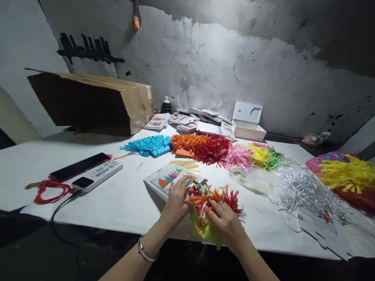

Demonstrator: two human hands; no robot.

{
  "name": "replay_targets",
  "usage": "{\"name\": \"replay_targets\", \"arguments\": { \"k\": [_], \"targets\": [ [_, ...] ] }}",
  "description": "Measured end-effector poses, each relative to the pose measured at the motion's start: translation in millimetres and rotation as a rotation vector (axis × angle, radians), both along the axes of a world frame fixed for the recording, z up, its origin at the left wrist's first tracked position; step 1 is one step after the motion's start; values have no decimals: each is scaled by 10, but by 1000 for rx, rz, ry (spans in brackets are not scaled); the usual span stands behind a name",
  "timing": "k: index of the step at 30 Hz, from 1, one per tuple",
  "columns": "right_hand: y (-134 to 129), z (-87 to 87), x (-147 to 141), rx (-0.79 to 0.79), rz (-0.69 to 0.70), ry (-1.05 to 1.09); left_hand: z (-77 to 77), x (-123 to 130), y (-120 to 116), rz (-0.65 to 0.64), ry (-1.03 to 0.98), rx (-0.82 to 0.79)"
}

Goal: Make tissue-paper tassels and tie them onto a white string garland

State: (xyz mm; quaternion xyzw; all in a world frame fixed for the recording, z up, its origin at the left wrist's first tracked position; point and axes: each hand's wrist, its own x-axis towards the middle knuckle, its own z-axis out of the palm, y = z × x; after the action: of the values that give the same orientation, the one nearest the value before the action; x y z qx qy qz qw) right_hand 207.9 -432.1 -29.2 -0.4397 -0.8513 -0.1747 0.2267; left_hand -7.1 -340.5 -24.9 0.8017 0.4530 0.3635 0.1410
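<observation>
A flat white box (158, 180) with coloured tassels printed on its face lies near the table's front edge. My left hand (178, 197) is closed on the box's right end, fingers over the printed face, thumb beside the paper strips. Against that end sits a mixed bundle of paper tassels (202, 201) in orange, red, green and yellow-green. My right hand (225, 220) grips this bundle from the right, its fingertips pressed into the orange strips. Yellow-green strips hang down at the table edge between the hands. The inside of the box's right end is hidden.
Blue tassels (149, 146), orange ones (187, 143), red ones (213, 150) and pink ones (238, 156) lie behind. Silver strips (304, 187) spread at right. Printed boxes (202, 117) pile up by the wall. A carton (137, 105), phone (80, 166) and power strip (102, 173) are left.
</observation>
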Motion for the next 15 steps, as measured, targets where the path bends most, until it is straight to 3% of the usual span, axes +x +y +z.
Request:
{"name": "replay_targets", "arguments": {
  "k": [5,10,15],
  "targets": [
    [-34,218,-106,-127,-79,-244,94,4,-61,-12,-19,26],
    [10,515,-101,-289,-31,-167,-15,51,-143,-66,55,22],
    [-5,409,-131,-36,-214,-274,-45,1,-141,-110,17,6]
  ]
}}
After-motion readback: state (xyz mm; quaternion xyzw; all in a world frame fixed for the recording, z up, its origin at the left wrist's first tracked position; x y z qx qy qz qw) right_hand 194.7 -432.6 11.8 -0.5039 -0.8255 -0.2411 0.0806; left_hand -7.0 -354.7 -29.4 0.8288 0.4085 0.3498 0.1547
